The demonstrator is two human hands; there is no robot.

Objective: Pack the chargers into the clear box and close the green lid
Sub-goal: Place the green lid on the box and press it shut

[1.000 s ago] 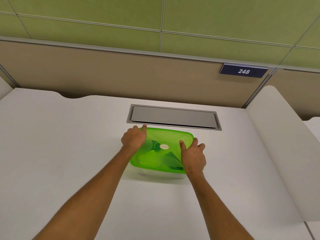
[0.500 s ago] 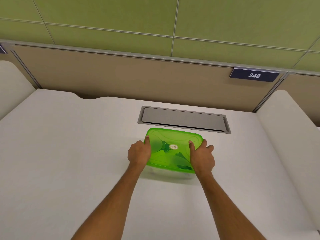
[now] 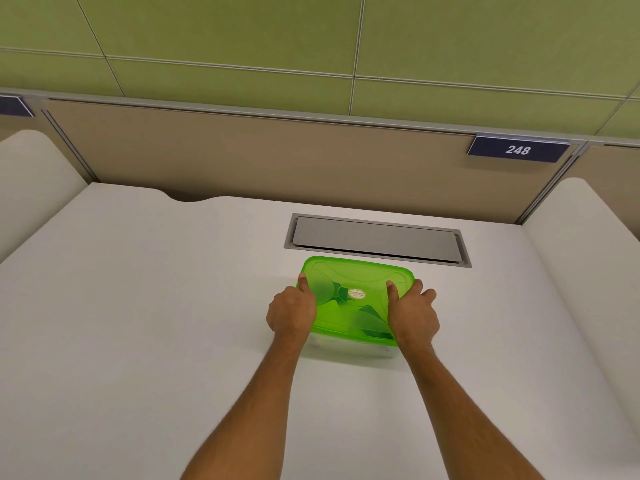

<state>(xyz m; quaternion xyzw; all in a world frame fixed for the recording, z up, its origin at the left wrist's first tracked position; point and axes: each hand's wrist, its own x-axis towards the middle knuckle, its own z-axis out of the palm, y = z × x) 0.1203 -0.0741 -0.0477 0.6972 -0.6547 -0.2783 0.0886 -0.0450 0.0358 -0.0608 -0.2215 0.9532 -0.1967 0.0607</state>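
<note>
The translucent green lid lies on top of the clear box, whose near wall shows just below the lid's front edge. Dim charger shapes show through the lid. My left hand clasps the box's left side, thumb lying on the lid. My right hand clasps the right side, thumb on the lid and fingers wrapped over the edge.
The white desk has a grey cable hatch right behind the box. A beige partition with a sign reading 248 closes the back. White side dividers rise at left and right.
My left hand slid from the lid's far left corner back to its left side. The right hand kept its hold. The view shifted left.
</note>
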